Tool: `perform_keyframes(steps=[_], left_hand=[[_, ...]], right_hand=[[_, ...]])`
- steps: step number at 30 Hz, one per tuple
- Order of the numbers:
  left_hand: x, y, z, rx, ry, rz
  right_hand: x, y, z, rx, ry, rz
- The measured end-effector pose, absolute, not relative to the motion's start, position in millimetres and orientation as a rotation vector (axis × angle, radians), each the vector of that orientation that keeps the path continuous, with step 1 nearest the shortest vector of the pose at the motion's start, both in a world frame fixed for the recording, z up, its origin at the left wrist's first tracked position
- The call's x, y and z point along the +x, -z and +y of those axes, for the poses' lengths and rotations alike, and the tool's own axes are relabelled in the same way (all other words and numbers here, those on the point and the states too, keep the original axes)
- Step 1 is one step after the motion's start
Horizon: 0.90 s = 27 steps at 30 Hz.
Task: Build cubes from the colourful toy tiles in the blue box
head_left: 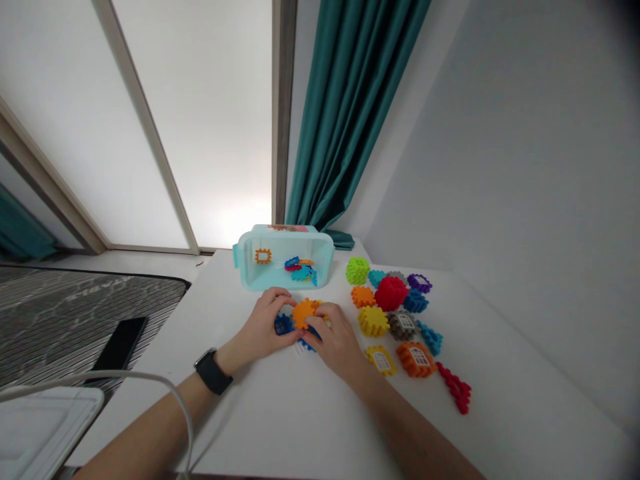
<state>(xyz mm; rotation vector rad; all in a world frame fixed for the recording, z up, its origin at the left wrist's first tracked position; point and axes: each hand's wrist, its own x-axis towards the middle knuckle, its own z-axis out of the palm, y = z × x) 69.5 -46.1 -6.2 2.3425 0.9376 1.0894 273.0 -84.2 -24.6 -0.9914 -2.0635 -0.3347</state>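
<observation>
An orange building block piece (303,313) with toothed edges is pinched between my two hands above the white table. My left hand (270,321) grips its left side, the fingers curled and the thumb below. From the right, my right hand (336,337) holds it with thumb and fingers. Dark blue toothed pieces (284,325) lie under and beside the orange one, partly hidden by my fingers. A bit of yellow shows behind the orange piece. Whether these pieces are joined to it I cannot tell.
Beyond my hands a light-blue plastic bin (245,270) lies with its opening towards me, several loose pieces inside. To the right sit assembled blocks, among them a red one (391,293) and a yellow one (373,321). A white cable (170,385) crosses at the lower left.
</observation>
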Motion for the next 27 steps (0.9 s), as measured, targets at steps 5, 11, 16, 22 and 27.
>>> perform_keyframes(steps=[5,11,16,22,27], left_hand=[[70,12,-46,2.371,-1.042,0.931],[72,12,-47,2.371,-1.070,0.950],[63,7,-44,2.510,-1.117,1.136],[55,2,-42,2.740,-1.011,1.186],[58,0,-45,2.824,-0.973,1.116]], right_hand=[[273,24,-84,-0.971,0.284,-2.131],[268,22,-86,-0.940,0.231,-2.125],[271,22,-84,-1.020,0.110,-2.080],[278,17,-84,-1.075,0.038,-2.109],[281,14,-81,-1.011,0.019,-2.167]])
